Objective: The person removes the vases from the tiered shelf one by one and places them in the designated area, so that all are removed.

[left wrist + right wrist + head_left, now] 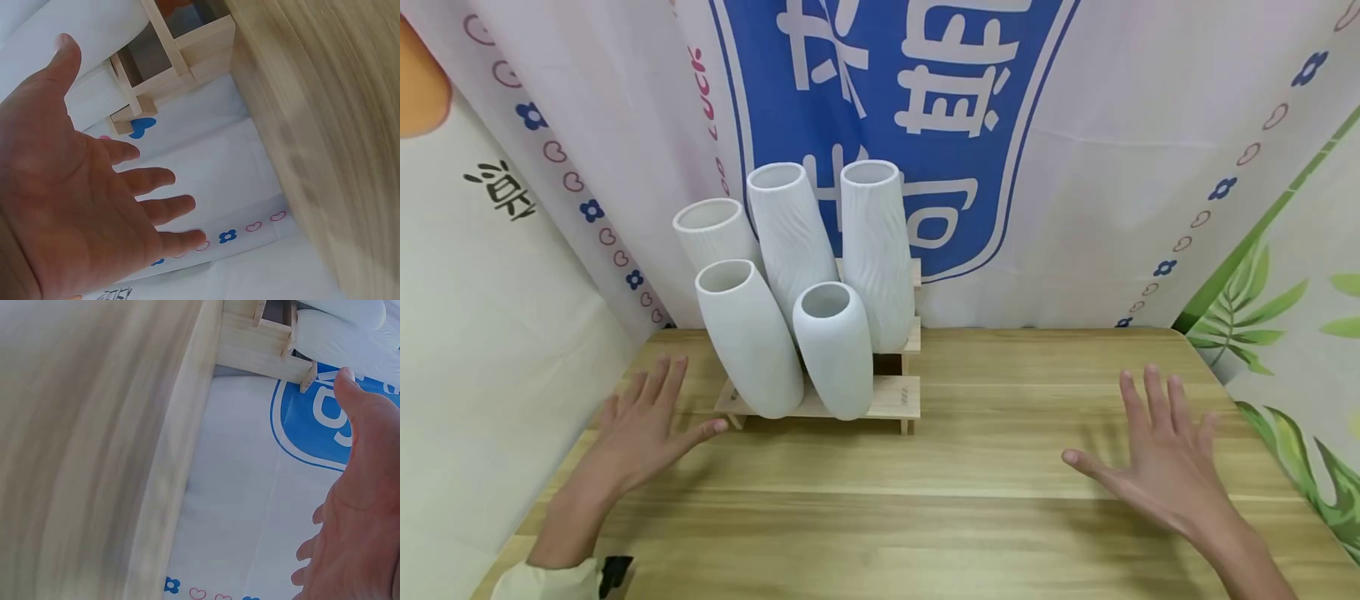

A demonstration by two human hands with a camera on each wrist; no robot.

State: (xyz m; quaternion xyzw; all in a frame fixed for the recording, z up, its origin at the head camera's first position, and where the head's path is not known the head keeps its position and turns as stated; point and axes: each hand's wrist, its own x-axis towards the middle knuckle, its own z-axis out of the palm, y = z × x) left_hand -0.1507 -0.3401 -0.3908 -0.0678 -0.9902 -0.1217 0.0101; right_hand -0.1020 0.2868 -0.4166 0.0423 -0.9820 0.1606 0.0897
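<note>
Several white vases stand close together on a stepped wooden rack (895,397) at the left back of the table. On its lowest step are a taller rounded vase (748,342) and a shorter one (835,350). Behind them rise two tall wavy-patterned vases, one in the middle (793,233) and one on the right (877,250), plus a ribbed vase (715,233) at the far left. My left hand (636,433), fingers spread, is left of the rack and holds nothing. Over the table's right side my right hand (1165,458) is spread too, likewise holding nothing.
The wood-grain table (970,533) reaches back to a white curtain (1090,208) with a blue printed emblem. White printed cloth (497,333) hangs along the left side, and leaf-patterned cloth (1300,358) along the right.
</note>
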